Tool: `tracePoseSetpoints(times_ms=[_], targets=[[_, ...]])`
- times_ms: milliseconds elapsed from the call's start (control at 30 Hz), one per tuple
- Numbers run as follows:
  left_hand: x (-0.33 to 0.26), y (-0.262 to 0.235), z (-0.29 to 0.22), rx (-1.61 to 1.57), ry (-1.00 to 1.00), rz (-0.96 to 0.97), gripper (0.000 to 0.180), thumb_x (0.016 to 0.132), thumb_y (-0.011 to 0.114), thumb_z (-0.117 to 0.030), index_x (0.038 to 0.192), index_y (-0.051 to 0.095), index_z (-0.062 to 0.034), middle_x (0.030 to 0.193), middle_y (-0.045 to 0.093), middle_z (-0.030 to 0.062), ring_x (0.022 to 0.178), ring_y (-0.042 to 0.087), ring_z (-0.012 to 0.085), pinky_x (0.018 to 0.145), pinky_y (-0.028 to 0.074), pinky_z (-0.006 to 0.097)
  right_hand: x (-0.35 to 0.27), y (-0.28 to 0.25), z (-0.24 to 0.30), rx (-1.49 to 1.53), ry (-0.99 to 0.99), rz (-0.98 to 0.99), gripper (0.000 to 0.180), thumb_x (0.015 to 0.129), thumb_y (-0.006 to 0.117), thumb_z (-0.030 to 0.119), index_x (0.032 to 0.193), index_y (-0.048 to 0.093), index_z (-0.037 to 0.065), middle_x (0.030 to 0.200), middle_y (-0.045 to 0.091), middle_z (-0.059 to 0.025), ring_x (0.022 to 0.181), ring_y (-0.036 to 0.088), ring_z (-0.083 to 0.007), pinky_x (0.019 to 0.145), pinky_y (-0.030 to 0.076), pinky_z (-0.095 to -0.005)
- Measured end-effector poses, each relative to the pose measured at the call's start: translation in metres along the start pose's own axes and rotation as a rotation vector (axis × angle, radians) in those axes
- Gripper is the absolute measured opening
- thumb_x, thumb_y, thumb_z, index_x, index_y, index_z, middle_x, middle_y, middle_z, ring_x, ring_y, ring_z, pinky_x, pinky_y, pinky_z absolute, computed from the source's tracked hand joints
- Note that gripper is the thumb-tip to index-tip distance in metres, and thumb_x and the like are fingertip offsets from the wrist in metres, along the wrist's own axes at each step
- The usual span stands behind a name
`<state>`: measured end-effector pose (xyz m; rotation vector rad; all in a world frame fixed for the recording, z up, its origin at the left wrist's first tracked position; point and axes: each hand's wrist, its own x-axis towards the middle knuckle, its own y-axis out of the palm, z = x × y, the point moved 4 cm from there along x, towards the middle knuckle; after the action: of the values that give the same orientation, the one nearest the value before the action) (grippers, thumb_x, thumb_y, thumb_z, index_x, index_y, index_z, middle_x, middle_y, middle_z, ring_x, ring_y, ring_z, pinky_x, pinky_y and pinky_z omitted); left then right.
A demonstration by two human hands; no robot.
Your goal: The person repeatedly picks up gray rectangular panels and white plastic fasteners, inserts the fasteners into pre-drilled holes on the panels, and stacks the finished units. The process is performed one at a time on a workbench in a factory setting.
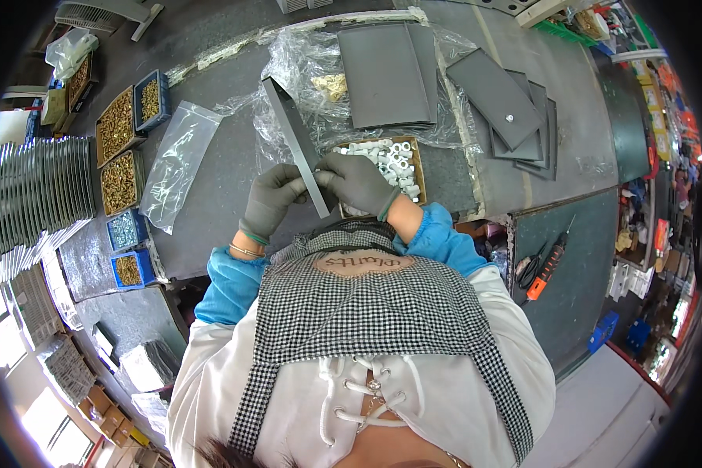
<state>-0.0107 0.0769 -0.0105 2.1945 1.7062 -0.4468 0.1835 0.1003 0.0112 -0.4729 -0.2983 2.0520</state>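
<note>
A dark grey metal panel (288,129) with a bent edge stands on its narrow side between my hands, tilted away to the left at its far end. My left hand (270,201), in a grey glove, is closed with its fingertips pinched against the panel's left face near its lower end. From the other side my right hand (359,182), gloved too, grips the panel, its fingers curled. Whether a small part sits between the fingertips is hidden. Just beyond and under the right hand lies an open carton of white plastic fittings (398,160).
Flat grey panels (386,74) lie stacked on plastic film (288,58); more panels (507,109) are fanned out at right. Bins of brass-coloured parts (117,125) line the left, beside a clear bag (181,160). An orange-handled tool (547,269) rests on the right-hand table.
</note>
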Motion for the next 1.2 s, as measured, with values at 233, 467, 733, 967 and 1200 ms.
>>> tracePoseSetpoints(times_ms=[233,467,733,967,1200], targets=[[-0.005,0.004,0.002,0.048,0.173,-0.009,0.024,0.096,0.068,-0.006,0.119,0.067,0.0017,0.106,0.073,0.0069,0.094,0.068,0.0135,0.085,0.058,0.03,0.005,0.007,-0.008,0.381,0.39,0.142,0.036,0.103,0.055,0.032,0.106,0.07,0.0,0.08,0.069,-0.0112,0.071,0.068,-0.0209,0.064,0.053,-0.036],[-0.001,0.0,0.001,-0.065,0.029,0.026,0.029,0.098,0.068,-0.014,0.121,0.065,0.0024,0.104,0.072,0.0073,0.09,0.068,0.0138,0.08,0.058,0.029,0.002,0.009,-0.01,0.631,0.358,0.124,0.028,0.103,0.055,0.026,0.108,0.067,0.001,0.08,0.067,-0.0049,0.068,0.064,-0.0125,0.059,0.052,-0.0269],[-0.002,0.002,0.004,-0.066,-0.08,0.005,0.037,0.1,0.067,-0.025,0.125,0.064,0.0024,0.101,0.071,0.0046,0.082,0.065,0.0089,0.073,0.055,0.024,-0.003,0.022,-0.016,0.684,0.306,-0.046,0.025,0.102,0.056,0.016,0.121,0.067,0.005,0.09,0.067,-0.0057,0.075,0.064,-0.0133,0.065,0.054,-0.0289],[-0.002,0.003,0.005,-0.046,-0.116,0.018,0.04,0.102,0.064,-0.029,0.127,0.063,0.0028,0.097,0.069,0.0028,0.076,0.062,0.0068,0.068,0.052,0.02,-0.008,0.008,0.009,0.003,-0.201,-0.149,0.037,0.094,0.058,0.008,0.13,0.064,0.004,0.11,0.067,-0.0178,0.096,0.069,-0.0323,0.086,0.055,-0.0401],[-0.001,0.001,0.008,-0.071,-0.115,0.022,0.04,0.103,0.061,-0.028,0.129,0.061,0.0035,0.094,0.068,0.0019,0.072,0.059,0.0059,0.063,0.049,0.019,-0.009,0.003,0.018,-0.16,-0.148,-0.132,0.036,0.093,0.065,0.016,0.128,0.066,0.008,0.105,0.069,-0.0158,0.096,0.069,-0.034,0.086,0.055,-0.0422]])
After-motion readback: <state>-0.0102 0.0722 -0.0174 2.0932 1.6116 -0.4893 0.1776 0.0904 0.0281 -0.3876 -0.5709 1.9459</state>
